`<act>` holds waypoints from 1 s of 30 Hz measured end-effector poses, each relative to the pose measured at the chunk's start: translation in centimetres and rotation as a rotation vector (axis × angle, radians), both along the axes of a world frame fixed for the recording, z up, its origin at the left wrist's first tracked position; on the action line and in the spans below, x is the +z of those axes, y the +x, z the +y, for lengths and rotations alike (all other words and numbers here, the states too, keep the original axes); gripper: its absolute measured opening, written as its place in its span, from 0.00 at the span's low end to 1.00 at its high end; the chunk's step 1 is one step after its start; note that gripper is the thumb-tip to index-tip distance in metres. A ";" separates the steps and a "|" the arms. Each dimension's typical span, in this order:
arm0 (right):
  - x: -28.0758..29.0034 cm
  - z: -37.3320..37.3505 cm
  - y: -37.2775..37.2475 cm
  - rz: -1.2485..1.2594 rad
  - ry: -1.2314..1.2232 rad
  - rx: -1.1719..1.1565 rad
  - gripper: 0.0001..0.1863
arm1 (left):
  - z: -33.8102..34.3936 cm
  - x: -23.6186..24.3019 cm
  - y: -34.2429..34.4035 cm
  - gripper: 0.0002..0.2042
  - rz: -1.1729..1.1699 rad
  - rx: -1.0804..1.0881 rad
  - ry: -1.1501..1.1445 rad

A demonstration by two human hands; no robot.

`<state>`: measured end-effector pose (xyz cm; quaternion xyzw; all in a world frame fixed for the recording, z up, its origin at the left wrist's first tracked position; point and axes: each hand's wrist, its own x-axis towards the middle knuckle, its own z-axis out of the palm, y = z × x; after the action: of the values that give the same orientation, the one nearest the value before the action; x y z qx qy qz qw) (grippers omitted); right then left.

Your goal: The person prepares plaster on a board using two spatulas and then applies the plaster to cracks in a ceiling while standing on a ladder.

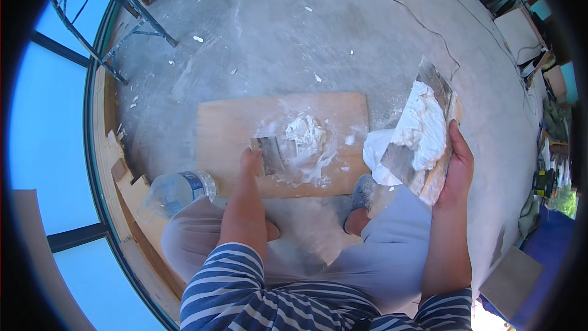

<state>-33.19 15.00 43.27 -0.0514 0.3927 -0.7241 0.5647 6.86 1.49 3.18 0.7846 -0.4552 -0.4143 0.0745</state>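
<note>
My left hand is closed round a putty knife, its flat metal blade low over the wooden board. Just right of the blade, a mound of white plaster sits on the board, with powder and smears spread about it. On the right, raised above the floor, my right hand grips a wide plastering blade by its wood-coloured edge. A thick lump of white plaster covers much of that blade's face. The blade is tilted, and my fingers behind it are hidden.
A clear plastic jug lies beside my left knee. Past the board's right end is a white bag, partly behind the wide blade. A stepladder stands far left by the windows. A cable crosses the concrete floor.
</note>
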 end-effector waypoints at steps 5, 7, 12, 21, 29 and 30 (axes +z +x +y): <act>0.6 -1.0 1.7 0.020 0.032 -0.001 0.24 | -4.0 -3.2 -0.2 0.20 0.065 -0.159 -0.048; 0.7 -1.3 2.0 0.006 0.017 0.022 0.24 | -4.1 -4.4 -2.2 0.18 0.178 -0.108 0.020; 0.1 -1.7 2.0 -0.007 0.038 0.020 0.25 | -1.5 -4.6 -4.7 0.16 0.694 0.175 0.190; -1.5 -2.0 2.7 -0.057 0.044 0.160 0.22 | -4.6 8.4 -2.9 0.15 1.401 0.119 -0.012; 0.3 -1.2 5.6 -0.184 0.044 0.283 0.21 | -2.2 35.3 -8.0 0.16 1.293 -0.226 -0.759; 0.5 -1.0 5.6 -0.188 0.023 0.281 0.21 | -0.6 37.1 -8.7 0.16 1.120 -0.262 -0.926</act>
<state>-27.54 14.00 43.75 -0.0314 0.3355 -0.6348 0.6953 -1.83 0.85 40.25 0.2829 -0.5674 -0.5238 0.5690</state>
